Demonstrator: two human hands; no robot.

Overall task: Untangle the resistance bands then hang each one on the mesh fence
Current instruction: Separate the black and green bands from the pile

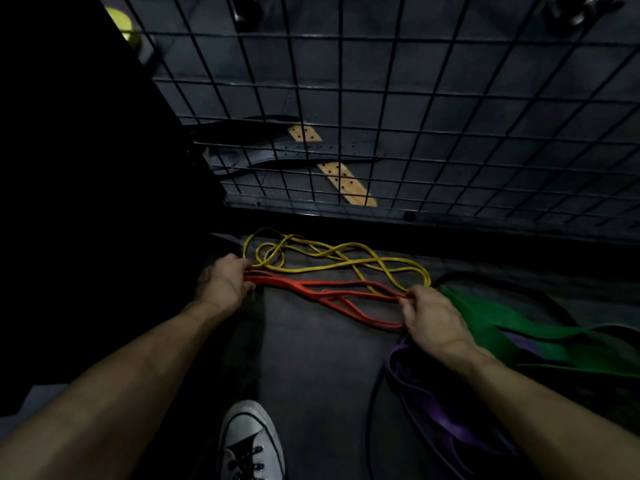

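Observation:
A red resistance band (332, 292) lies stretched in several strands across the dark floor. My left hand (225, 282) grips its left end and my right hand (433, 313) pinches its right end. Just behind it a thin yellow band (332, 258) lies in tangled loops, crossing the red one near my right hand. A wide green band (512, 323) and a purple band (436, 407) lie heaped to the right, under my right forearm. The black mesh fence (381, 98) stands upright directly behind the bands.
A thin black band or cable (370, 427) curves along the floor beside the purple one. My white sneaker (251, 441) is at the bottom centre. Behind the fence lie dark belts and a tan perforated strap (346, 181). A black wall fills the left side.

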